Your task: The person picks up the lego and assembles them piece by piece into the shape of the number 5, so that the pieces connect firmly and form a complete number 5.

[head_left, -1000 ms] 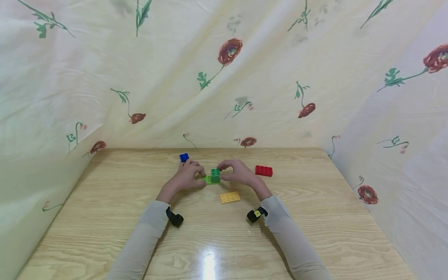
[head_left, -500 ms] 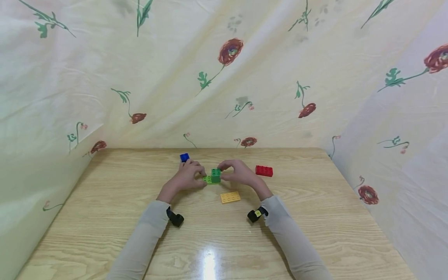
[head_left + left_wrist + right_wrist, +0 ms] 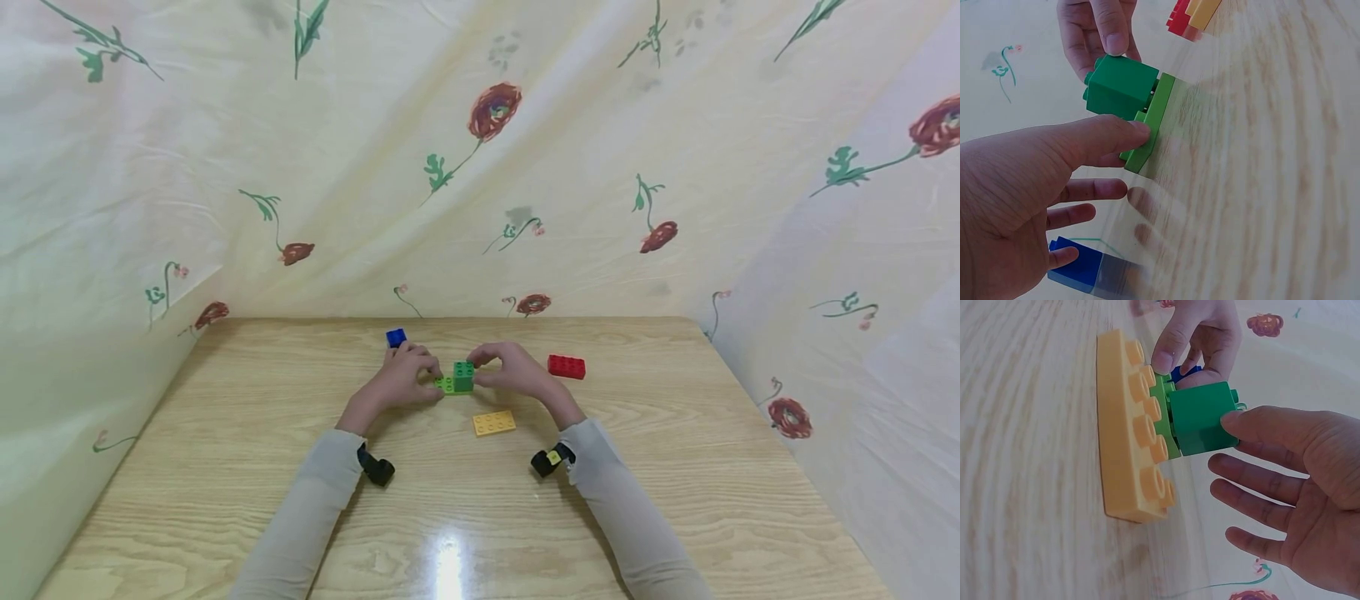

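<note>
A light green plate [image 3: 1159, 112] lies on the table, and a dark green brick [image 3: 463, 377] sits over its right end. In the left wrist view a thin gap shows between brick and plate. My left hand [image 3: 405, 379] pinches the plate's left end between thumb and a finger, the other fingers spread. My right hand [image 3: 516, 371] pinches the dark green brick near its studded top with thumb and forefinger; its other fingers extend free in the right wrist view.
A yellow plate [image 3: 493, 423] lies on the table just in front of the hands. To the right is a red brick [image 3: 566, 367]; a blue brick [image 3: 396, 337] stands behind my left hand. Floral cloth [image 3: 360, 167] hangs behind and along both sides.
</note>
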The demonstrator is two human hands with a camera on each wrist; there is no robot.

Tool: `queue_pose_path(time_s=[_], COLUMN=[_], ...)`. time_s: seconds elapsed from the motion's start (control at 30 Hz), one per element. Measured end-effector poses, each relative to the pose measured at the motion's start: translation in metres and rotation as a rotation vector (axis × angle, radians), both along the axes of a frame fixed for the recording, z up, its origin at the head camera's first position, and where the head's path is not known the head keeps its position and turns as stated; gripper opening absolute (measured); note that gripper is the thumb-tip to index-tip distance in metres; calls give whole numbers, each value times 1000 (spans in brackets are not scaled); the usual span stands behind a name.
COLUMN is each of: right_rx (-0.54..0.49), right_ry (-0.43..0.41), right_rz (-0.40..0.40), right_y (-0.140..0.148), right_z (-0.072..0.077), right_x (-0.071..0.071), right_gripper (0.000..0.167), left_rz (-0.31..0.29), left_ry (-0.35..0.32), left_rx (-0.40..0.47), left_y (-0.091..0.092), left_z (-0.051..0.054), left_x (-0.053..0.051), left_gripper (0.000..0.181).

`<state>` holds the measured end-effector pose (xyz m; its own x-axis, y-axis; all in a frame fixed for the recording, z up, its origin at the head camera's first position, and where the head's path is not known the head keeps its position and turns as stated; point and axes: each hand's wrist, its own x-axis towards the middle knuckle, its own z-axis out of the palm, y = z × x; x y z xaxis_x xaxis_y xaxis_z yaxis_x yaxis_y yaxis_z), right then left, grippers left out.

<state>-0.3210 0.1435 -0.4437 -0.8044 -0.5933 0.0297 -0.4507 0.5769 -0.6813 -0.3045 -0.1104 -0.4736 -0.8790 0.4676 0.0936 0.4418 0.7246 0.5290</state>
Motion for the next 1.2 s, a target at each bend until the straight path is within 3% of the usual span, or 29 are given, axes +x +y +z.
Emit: queue_pose_path(time_s=[1.2], right_rx=[6], right_ry=[21], right_rz=[-24], right_y=[-5], right_z=[2], right_x=[10], right_gripper=[29], left_rz=[-8], left_ry=[-1], left_rx=[-3], left_y=[-1], left_z=[0], left_x=[3], left_gripper=[16])
